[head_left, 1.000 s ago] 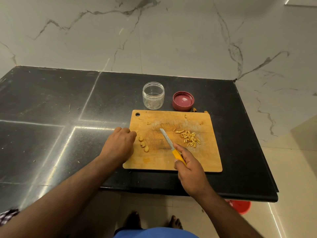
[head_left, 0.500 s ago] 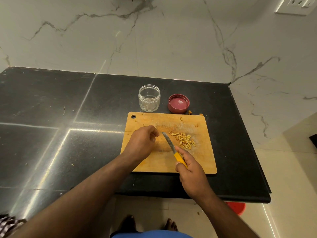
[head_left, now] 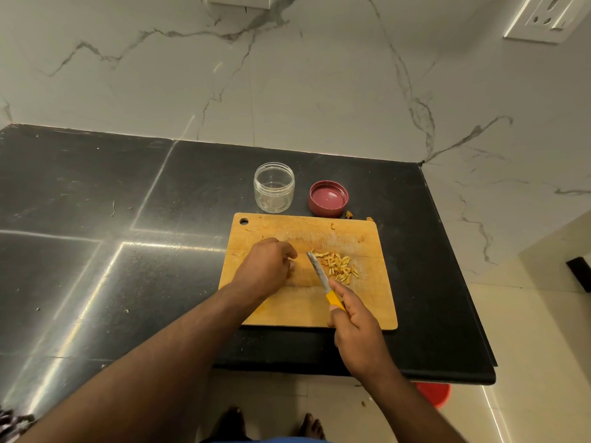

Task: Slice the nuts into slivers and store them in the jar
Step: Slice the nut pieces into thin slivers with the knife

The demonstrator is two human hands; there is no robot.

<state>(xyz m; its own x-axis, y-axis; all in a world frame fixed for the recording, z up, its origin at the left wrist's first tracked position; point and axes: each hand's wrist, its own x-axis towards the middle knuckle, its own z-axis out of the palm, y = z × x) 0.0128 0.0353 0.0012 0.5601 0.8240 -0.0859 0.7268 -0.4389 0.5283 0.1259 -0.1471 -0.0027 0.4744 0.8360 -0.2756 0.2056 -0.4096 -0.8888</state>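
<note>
Nuts part-sliced: slivers [head_left: 337, 268] heaped on board [head_left: 307, 310]; jar [head_left: 273, 187] unfilled; right hand [head_left: 358, 330] grips knife [head_left: 323, 282]; left hand [head_left: 263, 266] curled, probably pinching a hidden nut.

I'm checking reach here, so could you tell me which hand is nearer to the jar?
Left. The left hand is on the board, just in front of the jar. The right hand, holding the knife, is at the board's near edge, farther away.
</note>
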